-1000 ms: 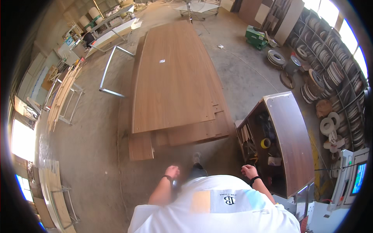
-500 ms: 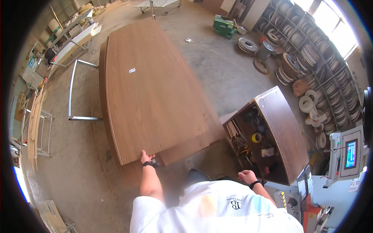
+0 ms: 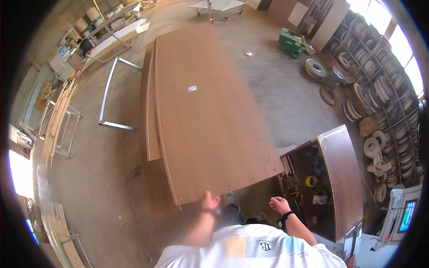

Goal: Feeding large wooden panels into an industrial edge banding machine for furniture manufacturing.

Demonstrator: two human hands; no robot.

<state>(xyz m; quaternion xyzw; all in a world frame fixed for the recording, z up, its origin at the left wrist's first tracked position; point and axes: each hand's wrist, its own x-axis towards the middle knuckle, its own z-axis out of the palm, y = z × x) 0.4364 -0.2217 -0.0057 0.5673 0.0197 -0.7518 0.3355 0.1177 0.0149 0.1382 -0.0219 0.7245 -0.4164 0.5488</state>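
"Where the large, flat, brown wood-grain panel (image 3: 210, 129) ends nearest the person, what is the condition of the bare left hand (image 3: 210, 201)?"

"The left hand is positioned at the near edge, closer to the panel's left corner than to its right. Its fingertips overlap the edge. Because the hand is blurred and its underside is hidden, I cannot tell how far the grip is closed or how firmly it has hold of the panel."

"State the condition of the bare right hand (image 3: 280, 205)."

"The right hand, fitted with a black wristband (image 3: 286, 216), is apart from the panel and just left of the dark brown, open-fronted wooden cabinet (image 3: 344, 178). The fingers are loosely curled. No object is visible in them; I cannot tell whether the curl is complete."

"Specify the panel's location."

"It lies over a second brown panel (image 3: 153, 145), set askew, its near end projecting further toward the person. Its near right corner is close to the cabinet. The upper face carries a small white rectangular label (image 3: 192, 88)."

"List the adjacent items."

"Inside the cabinet: a yellow roll of tape (image 3: 308, 180). Left of the panels: an angular silver metal frame (image 3: 105, 93). Beyond, to the right: a green box-shaped unit (image 3: 291, 43)."
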